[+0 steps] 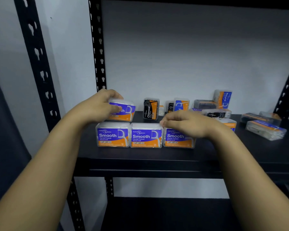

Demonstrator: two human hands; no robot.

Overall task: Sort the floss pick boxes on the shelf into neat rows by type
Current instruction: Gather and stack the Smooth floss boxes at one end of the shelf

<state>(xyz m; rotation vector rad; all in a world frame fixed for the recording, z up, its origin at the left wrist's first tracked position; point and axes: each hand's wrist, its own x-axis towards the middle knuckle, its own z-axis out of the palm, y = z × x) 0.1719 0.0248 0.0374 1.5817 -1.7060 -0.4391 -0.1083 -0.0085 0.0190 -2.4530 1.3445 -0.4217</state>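
Three blue-and-orange Smooth floss boxes stand side by side at the front of the black shelf: left, middle, right. My left hand grips a fourth Smooth box just behind the left one, slightly tilted. Over the top of the right box sits my right hand, fingers curled and touching its top edge. Further back stand a Charcoal box, a second Charcoal box and a blue box.
A jumble of boxes lies at the back right: an upright Round box, a flat Charcoal box, dark boxes and a clear box lying flat. Black uprights frame the shelf; a lower shelf sits below.
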